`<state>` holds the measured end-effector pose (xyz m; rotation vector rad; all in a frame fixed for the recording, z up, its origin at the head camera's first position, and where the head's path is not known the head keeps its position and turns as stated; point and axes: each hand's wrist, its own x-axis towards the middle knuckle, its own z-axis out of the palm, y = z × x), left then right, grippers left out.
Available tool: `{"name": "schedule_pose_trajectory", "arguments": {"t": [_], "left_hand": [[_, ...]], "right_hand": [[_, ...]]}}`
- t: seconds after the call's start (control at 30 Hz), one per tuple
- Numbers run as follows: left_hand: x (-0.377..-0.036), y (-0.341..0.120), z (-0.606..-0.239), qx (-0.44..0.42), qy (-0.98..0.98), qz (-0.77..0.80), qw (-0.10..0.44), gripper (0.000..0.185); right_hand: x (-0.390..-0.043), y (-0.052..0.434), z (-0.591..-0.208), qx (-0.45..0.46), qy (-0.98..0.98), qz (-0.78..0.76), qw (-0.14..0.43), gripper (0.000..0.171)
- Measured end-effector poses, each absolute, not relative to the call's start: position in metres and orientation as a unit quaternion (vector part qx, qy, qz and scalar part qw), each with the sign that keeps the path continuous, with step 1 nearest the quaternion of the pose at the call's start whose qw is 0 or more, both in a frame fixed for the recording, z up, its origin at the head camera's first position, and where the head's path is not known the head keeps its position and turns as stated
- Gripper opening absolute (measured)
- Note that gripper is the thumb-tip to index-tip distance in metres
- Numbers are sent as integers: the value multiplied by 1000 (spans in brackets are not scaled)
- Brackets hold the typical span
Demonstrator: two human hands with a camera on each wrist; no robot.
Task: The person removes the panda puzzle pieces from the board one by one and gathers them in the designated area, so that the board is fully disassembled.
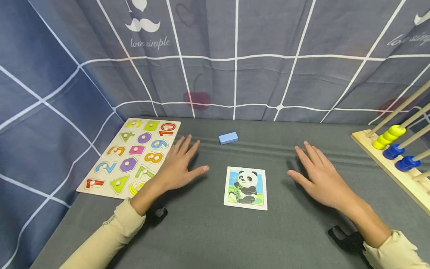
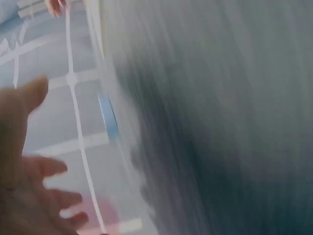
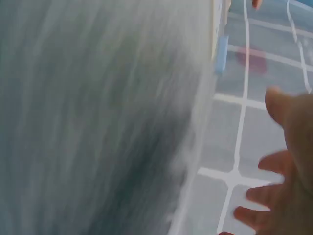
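Your left hand (image 1: 178,166) and right hand (image 1: 319,177) lie flat with fingers spread, holding nothing, either side of the panda puzzle card (image 1: 246,188), near the blue block (image 1: 228,138).

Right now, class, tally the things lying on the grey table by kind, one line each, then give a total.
Number puzzle board: 1
Panda puzzle: 1
Blue block: 1
Abacus: 1
Hands, left hand and right hand, holding nothing: 2
Total: 6
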<state>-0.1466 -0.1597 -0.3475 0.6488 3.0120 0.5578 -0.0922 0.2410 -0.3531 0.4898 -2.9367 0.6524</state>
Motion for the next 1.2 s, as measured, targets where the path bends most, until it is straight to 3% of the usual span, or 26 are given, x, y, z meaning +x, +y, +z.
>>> {"name": "schedule_pose_trajectory", "arguments": {"t": [0.17, 0.27, 0.37, 0.73, 0.93, 1.2], "left_hand": [[-124, -128, -348, 245, 915, 320, 5, 63], [-112, -116, -351, 265, 905, 330, 45, 47], [-104, -113, -355, 285, 907, 300, 80, 42], [-111, -113, -358, 340, 904, 237, 102, 41], [-111, -111, -355, 359, 904, 201, 116, 39], [-114, -109, -350, 365, 906, 166, 135, 42]], "right_hand": [[-83, 211, -345, 183, -938, 277, 97, 45], [-81, 189, -343, 208, -924, 309, 83, 29], [-87, 166, -343, 233, -915, 324, 60, 24], [-130, 120, -353, 267, -904, 323, -84, 30], [-129, 112, -356, 247, -917, 295, -108, 39], [-128, 112, -358, 246, -916, 301, -100, 37]]}}
